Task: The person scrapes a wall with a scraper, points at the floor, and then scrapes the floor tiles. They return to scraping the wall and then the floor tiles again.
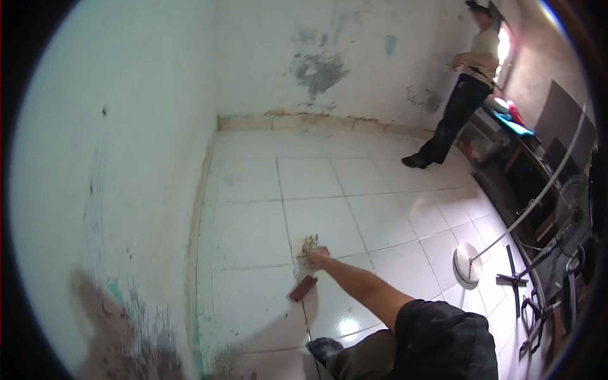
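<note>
My right hand (319, 256) reaches down to the white tiled floor (316, 218), its fingers closed on a pale yellowish piece with dark greenish marks (308, 243). Whether this is a sponge, a cloth or something else I cannot make out. It appears to touch the floor near a tile joint. Just below the hand, a reddish-brown rectangular block (303, 288) lies at a slant on the tiles. My left hand is out of view.
A stained wall (152, 158) rises at left. At the back right stands another person (472, 76), near a cluttered table (516, 126). A round metal base with a pole (468, 263) stands at right, beside black stand legs (516, 278). My dark shoe (325, 347) is below.
</note>
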`<state>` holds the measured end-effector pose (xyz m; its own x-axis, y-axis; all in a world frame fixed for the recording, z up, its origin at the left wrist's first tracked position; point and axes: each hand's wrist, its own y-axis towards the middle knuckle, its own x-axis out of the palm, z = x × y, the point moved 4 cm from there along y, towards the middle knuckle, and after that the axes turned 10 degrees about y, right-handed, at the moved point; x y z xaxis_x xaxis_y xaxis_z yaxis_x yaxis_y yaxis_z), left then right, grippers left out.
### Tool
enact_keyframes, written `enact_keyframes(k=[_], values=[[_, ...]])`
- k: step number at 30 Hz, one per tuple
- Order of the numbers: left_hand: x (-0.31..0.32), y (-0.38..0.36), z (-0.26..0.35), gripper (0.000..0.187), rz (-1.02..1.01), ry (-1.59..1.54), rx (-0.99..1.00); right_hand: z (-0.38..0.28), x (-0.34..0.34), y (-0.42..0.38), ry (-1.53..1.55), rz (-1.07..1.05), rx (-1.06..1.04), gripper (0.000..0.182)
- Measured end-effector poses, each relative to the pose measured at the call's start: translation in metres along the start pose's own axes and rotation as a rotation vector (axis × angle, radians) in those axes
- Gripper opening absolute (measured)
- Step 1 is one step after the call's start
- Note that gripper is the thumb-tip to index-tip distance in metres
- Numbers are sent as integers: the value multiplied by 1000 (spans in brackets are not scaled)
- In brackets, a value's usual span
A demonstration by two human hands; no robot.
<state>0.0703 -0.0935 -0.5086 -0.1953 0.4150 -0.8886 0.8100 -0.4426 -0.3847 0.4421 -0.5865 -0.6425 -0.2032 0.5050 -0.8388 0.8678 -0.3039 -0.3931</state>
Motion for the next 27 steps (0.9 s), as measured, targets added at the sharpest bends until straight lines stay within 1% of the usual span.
enact_keyframes(k=[1,2,3,4,5,6,7,8,10,12,13,15,16,18,19,20,22,24,26,27], values=[[-81,-7,-23,67,-107,-214,17,-28,-41,-58,532,121,268,71],[-156,-17,-45,66,-217,-414,11,-21,-32,-36,257,130,112,65],[-162,-20,-45,65,-187,-480,19,-48,-50,-60,83,29,5,53],[-158,-25,-45,63,-161,-543,17,-51,-47,-52,290,44,100,49],[-168,-28,-47,61,-78,-461,8,-55,-43,-42,485,71,209,46],[-177,-30,-48,60,13,-372,7,-72,-56,-49,394,156,140,48],[-177,-35,-49,60,-43,-390,-28,-79,-53,-36,346,210,95,49],[-177,-37,-50,62,-94,-402,-29,-109,-74,-68,575,254,205,52],[-169,-46,-45,63,-175,-425,-38,-130,-66,-54,469,246,56,51],[-162,-51,-40,64,-266,-414,-64,-161,-65,-70,582,140,-11,49],[-167,-49,-39,64,-282,-413,-64,-164,-54,-64,584,127,-3,49],[-184,-39,-37,62,-277,-457,-28,-181,-34,-55,401,33,-233,44],[-187,-36,-38,62,-280,-460,-27,-190,-37,-64,398,30,-232,44],[-193,-30,-37,60,-237,-517,-10,-208,-49,-82,386,5,-400,38],[-191,-28,-38,60,-237,-517,-1,-208,-55,-80,410,37,-472,31],[-188,-27,-40,59,-252,-533,-6,-202,-62,-74,409,41,-461,31],[-185,-24,-44,58,-263,-547,3,-187,-93,-62,371,299,-593,25],[-184,-23,-49,58,-263,-508,5,-157,-120,-47,206,482,-474,24],[-179,-23,-49,58,-248,-498,23,-106,-135,-37,154,550,-172,25],[-177,-23,-49,57,-236,-488,29,-78,-138,-33,141,533,-42,27]])
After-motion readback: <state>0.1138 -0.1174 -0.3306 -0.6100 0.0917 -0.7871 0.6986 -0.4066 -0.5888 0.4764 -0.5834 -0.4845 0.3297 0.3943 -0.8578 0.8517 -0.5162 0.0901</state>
